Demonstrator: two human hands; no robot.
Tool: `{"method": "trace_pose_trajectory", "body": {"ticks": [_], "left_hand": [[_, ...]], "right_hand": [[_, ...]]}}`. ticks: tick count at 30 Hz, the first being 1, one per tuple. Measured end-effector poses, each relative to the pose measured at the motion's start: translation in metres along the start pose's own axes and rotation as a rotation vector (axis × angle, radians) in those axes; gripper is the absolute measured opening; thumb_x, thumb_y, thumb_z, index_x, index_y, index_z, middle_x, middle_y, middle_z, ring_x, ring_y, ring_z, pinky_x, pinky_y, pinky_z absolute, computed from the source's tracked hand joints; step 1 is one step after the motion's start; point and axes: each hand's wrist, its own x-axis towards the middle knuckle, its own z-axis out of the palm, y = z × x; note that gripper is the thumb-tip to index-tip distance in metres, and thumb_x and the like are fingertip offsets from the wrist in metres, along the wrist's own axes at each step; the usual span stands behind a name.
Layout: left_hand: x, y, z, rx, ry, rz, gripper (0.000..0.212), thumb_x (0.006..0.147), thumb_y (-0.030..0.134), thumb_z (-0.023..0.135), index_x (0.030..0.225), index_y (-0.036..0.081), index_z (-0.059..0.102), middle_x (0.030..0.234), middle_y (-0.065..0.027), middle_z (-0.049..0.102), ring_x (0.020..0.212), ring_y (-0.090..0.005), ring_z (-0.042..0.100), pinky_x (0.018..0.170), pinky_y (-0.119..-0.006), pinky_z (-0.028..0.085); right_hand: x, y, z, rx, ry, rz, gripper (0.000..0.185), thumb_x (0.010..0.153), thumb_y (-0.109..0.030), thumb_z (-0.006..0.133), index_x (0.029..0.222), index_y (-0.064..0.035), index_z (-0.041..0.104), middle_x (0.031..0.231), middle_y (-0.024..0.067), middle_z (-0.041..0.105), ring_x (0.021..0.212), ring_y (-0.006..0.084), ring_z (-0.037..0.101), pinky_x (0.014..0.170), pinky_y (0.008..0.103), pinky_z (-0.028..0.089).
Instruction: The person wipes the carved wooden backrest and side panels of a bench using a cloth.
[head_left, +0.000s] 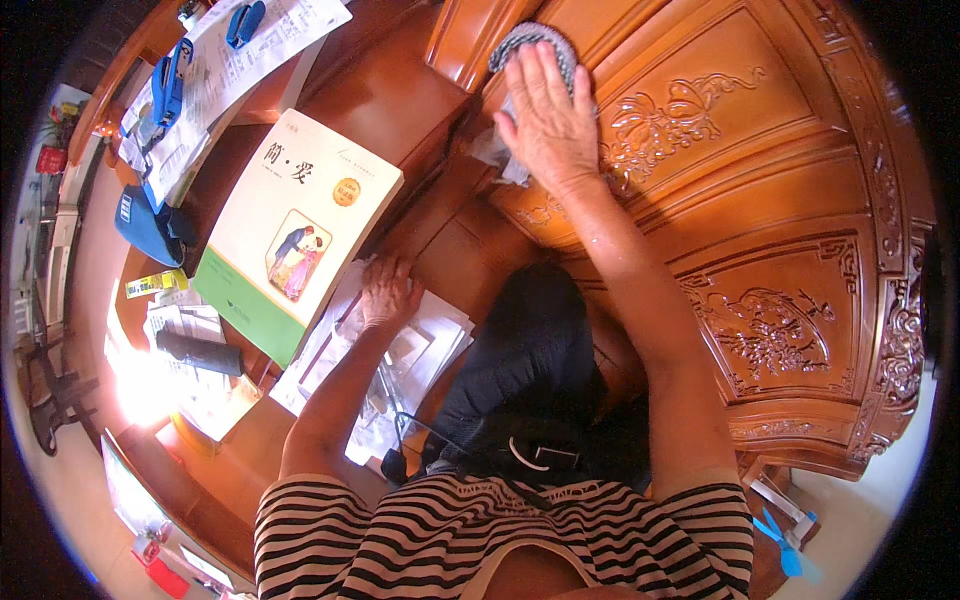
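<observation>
My right hand (553, 120) lies flat on a grey cloth (531, 34), pressing it against a glossy carved wooden panel (675, 127). Part of the cloth hangs out below the palm, beside what looks like thin whitish material (491, 146). On the other side, my left hand (391, 294) rests on a stack of papers and clear sleeves (420, 337), with nothing visible in its grip. Right beside it is a thick paperback book (300, 232) with a cream and green cover showing an illustrated couple.
Left of the book, the wooden desk (232, 472) carries a blue stapler (168, 82), another blue item (245, 22), a blue pouch (150, 225), a dark case (199, 352) and printed sheets (277, 45). A carved chest front curves along the right. Bright glare covers part of the desk.
</observation>
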Motion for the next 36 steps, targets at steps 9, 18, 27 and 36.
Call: {"method": "trace_pose_trajectory", "body": {"ticks": [9,18,27,36], "left_hand": [[0.002,-0.003,-0.001,0.022,0.049,0.033,0.034,0.081,0.027,0.058,0.108,0.007,0.056,0.112,-0.0165,0.054,0.105,-0.0345,0.05,0.095,-0.047,0.036],[0.003,-0.008,0.007,0.087,0.153,0.052,0.033,0.081,0.026,0.058,0.108,0.008,0.056,0.113,-0.0156,0.055,0.107,-0.0337,0.05,0.095,-0.047,0.036],[0.009,0.004,0.005,0.009,0.118,0.102,0.033,0.079,0.026,0.058,0.107,0.009,0.057,0.112,-0.0145,0.056,0.105,-0.0341,0.05,0.093,-0.048,0.037],[0.003,-0.002,0.001,0.074,0.083,0.063,0.029,0.079,0.025,0.058,0.103,0.009,0.059,0.113,-0.014,0.057,0.107,-0.0329,0.051,0.093,-0.048,0.038]], "right_hand": [[-0.036,-0.058,0.027,0.153,0.082,-0.095,0.053,0.087,-0.032,0.046,0.137,-0.0141,0.046,0.149,0.0043,0.033,0.144,0.0219,0.017,0.115,0.0507,0.002],[-0.104,-0.156,0.15,-0.645,0.163,-0.507,0.049,0.092,-0.013,0.04,0.141,-0.0089,0.04,0.152,0.0056,0.029,0.141,0.0223,0.024,0.117,0.0386,0.015],[-0.119,-0.177,0.14,0.767,-0.345,-0.036,0.043,0.087,-0.017,0.047,0.127,-0.005,0.055,0.138,0.0102,0.048,0.13,0.0251,0.04,0.11,0.0427,0.027],[-0.201,0.02,-0.045,1.01,-0.19,0.074,0.041,0.082,-0.022,0.065,0.122,-0.0139,0.059,0.124,0.0068,0.059,0.11,0.027,0.058,0.094,0.0412,0.044]]}}
